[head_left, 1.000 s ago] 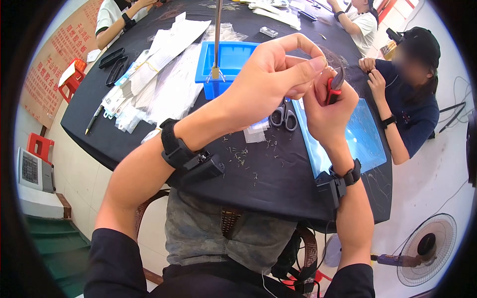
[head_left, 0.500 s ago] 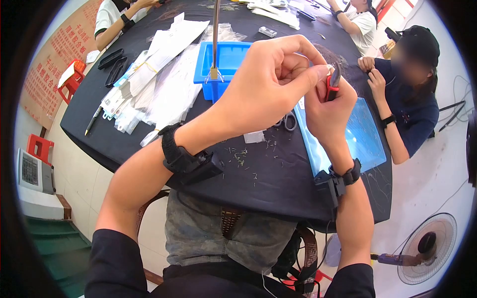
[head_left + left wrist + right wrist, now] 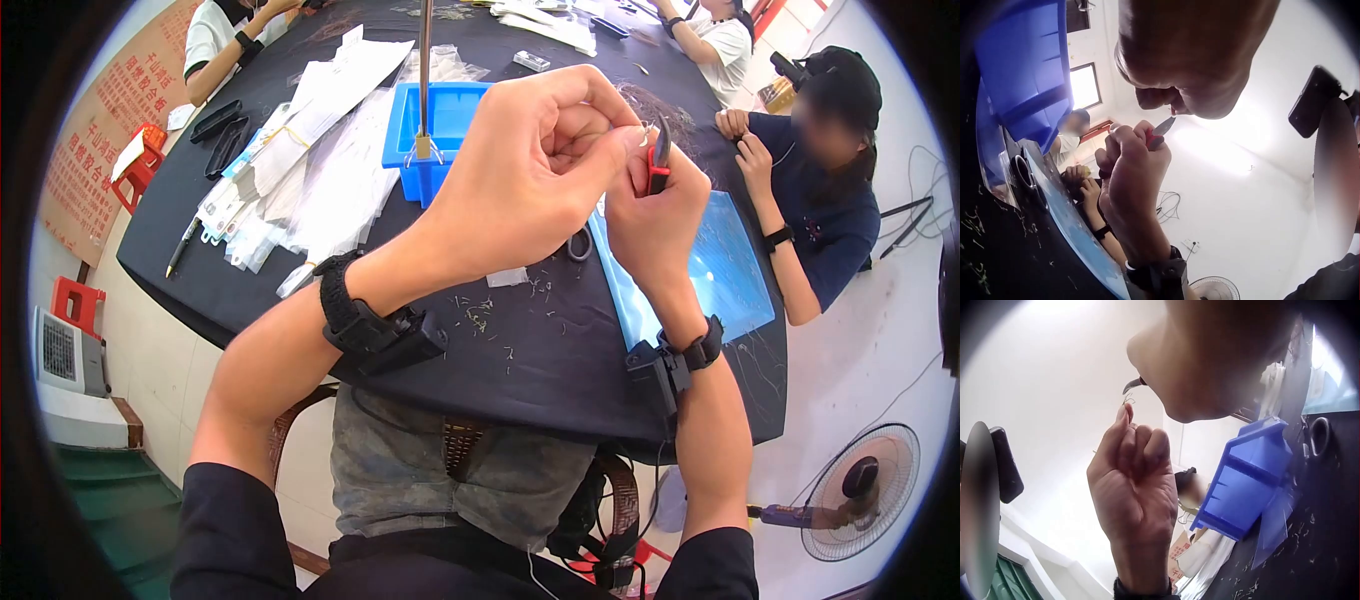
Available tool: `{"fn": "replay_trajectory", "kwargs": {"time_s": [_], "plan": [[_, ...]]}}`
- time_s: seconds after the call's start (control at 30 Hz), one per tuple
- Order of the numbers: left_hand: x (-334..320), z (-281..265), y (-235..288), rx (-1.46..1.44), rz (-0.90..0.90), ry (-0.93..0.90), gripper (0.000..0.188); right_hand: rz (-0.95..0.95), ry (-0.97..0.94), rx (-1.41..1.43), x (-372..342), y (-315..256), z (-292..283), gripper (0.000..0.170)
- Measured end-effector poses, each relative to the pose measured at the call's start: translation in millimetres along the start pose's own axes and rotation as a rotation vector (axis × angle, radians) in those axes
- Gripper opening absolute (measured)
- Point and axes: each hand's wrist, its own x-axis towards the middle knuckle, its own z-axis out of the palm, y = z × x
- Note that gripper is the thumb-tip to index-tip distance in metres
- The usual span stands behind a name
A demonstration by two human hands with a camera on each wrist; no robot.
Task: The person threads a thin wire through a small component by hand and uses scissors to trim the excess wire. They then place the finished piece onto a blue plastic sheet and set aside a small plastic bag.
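Observation:
My left hand (image 3: pixel 530 170) is raised over the table, thumb and forefinger pinching a tiny, thin, curved wire-like piece (image 3: pixel 1129 399), like a small hook. Its other fingers curl into the palm. Close beside it, my right hand (image 3: pixel 655 225) grips red-handled cutting pliers (image 3: pixel 659 168), with the dark pointed tip upward. In the left wrist view the pliers' tip (image 3: pixel 1165 126) comes right up to the left fingertips. The right wrist view has the tip just above the small piece. Most of the pliers' handles are hidden inside the right fist.
Behind the left hand stands a blue bin (image 3: pixel 400 140) with a metal rod (image 3: pixel 425 70) clipped at its rim. Plastic sleeves and cards (image 3: pixel 300 150) lie left, scissors (image 3: pixel 580 245) and a blue tray (image 3: pixel 735 270) right. Clippings (image 3: pixel 478 315) litter the black cloth. A person (image 3: pixel 830 200) sits at right.
The pliers have come closer to the left fingertips, their tip turning more upright. Both hands have shifted slightly left in view, and the left hand covers more of the scissors.

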Motion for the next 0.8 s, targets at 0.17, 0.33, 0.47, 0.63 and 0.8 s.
{"fn": "replay_trajectory", "kwargs": {"time_s": [0.17,0.33,0.47,0.63,0.8], "plan": [[2,2,-8,-0.05,-0.018,0.028,0.009,0.036,0.027,0.035,-2,-2,2,0.025],[2,0,-7,-0.04,-0.083,0.029,0.012,0.022,0.029,-0.012,0,1,1,0.024],[2,-2,-10,-0.044,-0.112,0.05,0.016,0.001,0.037,-0.026,0,0,1,0.025],[2,-2,-14,-0.068,-0.129,0.051,0.017,-0.015,0.03,-0.047,0,2,0,0.024],[3,-3,-13,-0.086,-0.17,0.072,0.017,-0.057,0.031,-0.087,2,3,-2,0.02]]}}
